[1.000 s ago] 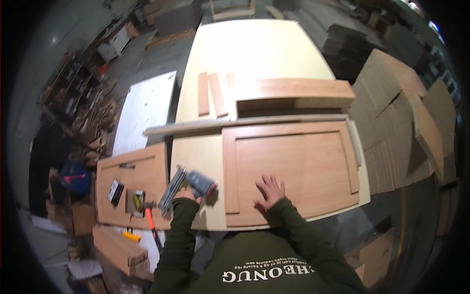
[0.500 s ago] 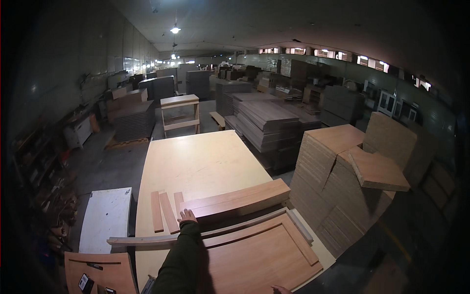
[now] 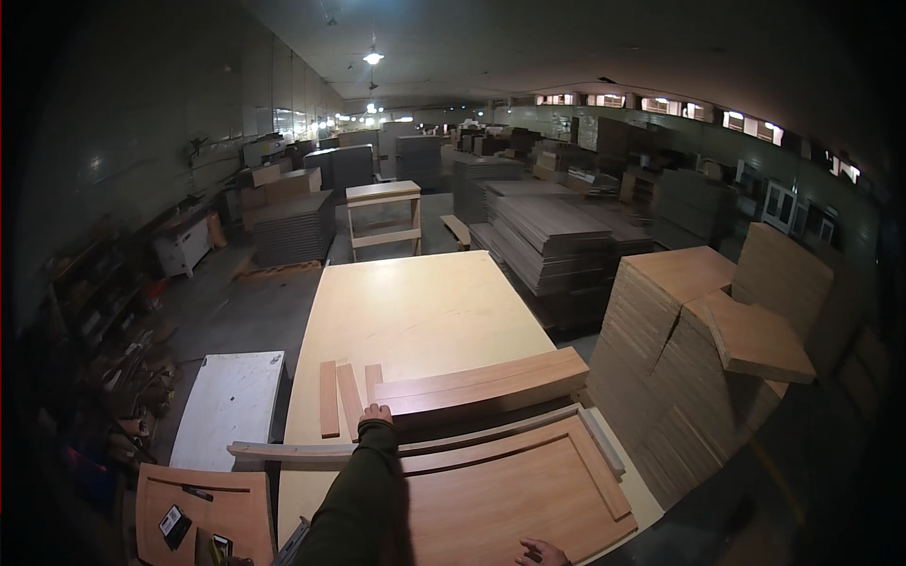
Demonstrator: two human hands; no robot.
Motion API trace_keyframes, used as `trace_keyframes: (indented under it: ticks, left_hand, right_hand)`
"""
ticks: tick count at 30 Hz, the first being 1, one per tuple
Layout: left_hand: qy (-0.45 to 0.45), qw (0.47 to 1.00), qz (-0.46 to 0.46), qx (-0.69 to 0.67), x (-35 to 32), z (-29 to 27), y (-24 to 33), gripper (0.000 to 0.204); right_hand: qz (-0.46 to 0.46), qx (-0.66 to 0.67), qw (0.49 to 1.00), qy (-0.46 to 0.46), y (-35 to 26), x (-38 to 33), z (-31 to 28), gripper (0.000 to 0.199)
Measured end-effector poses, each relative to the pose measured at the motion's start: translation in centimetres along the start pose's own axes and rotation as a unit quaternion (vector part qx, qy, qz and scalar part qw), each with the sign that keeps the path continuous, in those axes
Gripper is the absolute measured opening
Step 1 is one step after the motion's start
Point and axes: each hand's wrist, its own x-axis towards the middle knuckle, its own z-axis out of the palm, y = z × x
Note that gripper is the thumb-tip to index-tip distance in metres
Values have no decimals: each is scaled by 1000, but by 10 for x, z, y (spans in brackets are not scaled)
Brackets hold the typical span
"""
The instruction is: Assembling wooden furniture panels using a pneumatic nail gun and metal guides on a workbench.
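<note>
My left hand (image 3: 376, 413), in a dark green sleeve, is at the near left end of a stack of long wood-grain strips (image 3: 481, 382). Its fingers are closed over the end corner. Left of it, several short narrow wooden strips (image 3: 328, 400) lie side by side on the pale tabletop (image 3: 425, 307). Low in the view, my right hand (image 3: 543, 552) hovers over or rests on a wood-grain panel (image 3: 510, 491); its fingers are apart and hold nothing. Strips lie along this panel's edges, and a long pale wooden bar (image 3: 293, 453) runs beyond it, crossing under my left arm.
Tall stacks of boards (image 3: 661, 349) rise close at the right, a loose board (image 3: 755, 335) jutting from their top. At the left are a white panel (image 3: 226, 406) and a wood-grain board (image 3: 203, 509) bearing small tools. Beyond the table stands a wooden trestle (image 3: 384, 217).
The view has swung a little left. My left hand has slid left along the end of the strip stack. My right hand has come further into view over the panel.
</note>
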Motion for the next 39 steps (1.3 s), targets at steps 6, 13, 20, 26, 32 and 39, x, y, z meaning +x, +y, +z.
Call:
trace_keyframes:
  ticks: [6,13,20,26,32,39]
  left_hand:
    - [27,996,-57,-61,9,19,0,16]
    - [65,994,9,83,-36,-47,36,18]
    - [-119,984,135,-6,-74,-82,64,53]
    - [-471,704,28,-531,-242,-95,64,37]
    - [-315,822,127,-457,-381,-104,2,55]
    - [-232,883,252,-321,-435,-92,-59,63]
  right_hand:
    - [47,30,997,-55,18,-20,-10,41]
    - [50,-77,996,-13,-17,8,-55,35]
    - [13,-54,998,-16,-26,62,-92,38]
    - [68,237,965,94,-20,66,-85,60]
    - [53,575,791,202,-8,20,-96,67]
    - [219,497,724,426,13,-31,-70,62]
